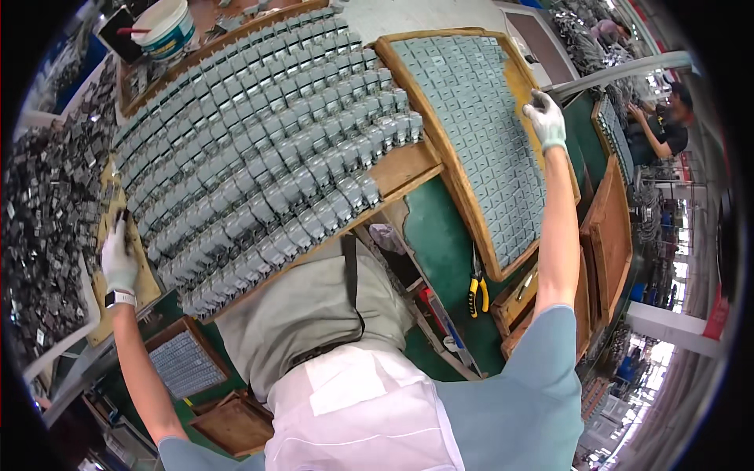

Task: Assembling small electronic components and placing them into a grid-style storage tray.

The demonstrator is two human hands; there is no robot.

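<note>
My left hand [119, 265], in a white glove, is at the left end of a wooden tray [410, 166] filled with rows of grey box-shaped parts [259, 141]. Its fingers are drawn together over a yellowish board [141, 271], with something small and dark at their tips. My right hand [546, 124], also gloved, is over the bare yellow strip of a second wood-framed tray [463, 200]. The fingers there are curled in, and what they hold, if anything, is hidden. Flat grey-blue pieces [471, 110] cover most of that second tray in close rows.
Loose dark metal parts [47, 212] are heaped at the far left. A white bucket [165, 30] stands at the back left. Yellow-and-black pliers [477, 292] lie on the green surface [440, 235]. Wooden trays [609, 235] lean at the right; another person [667, 125] sits beyond.
</note>
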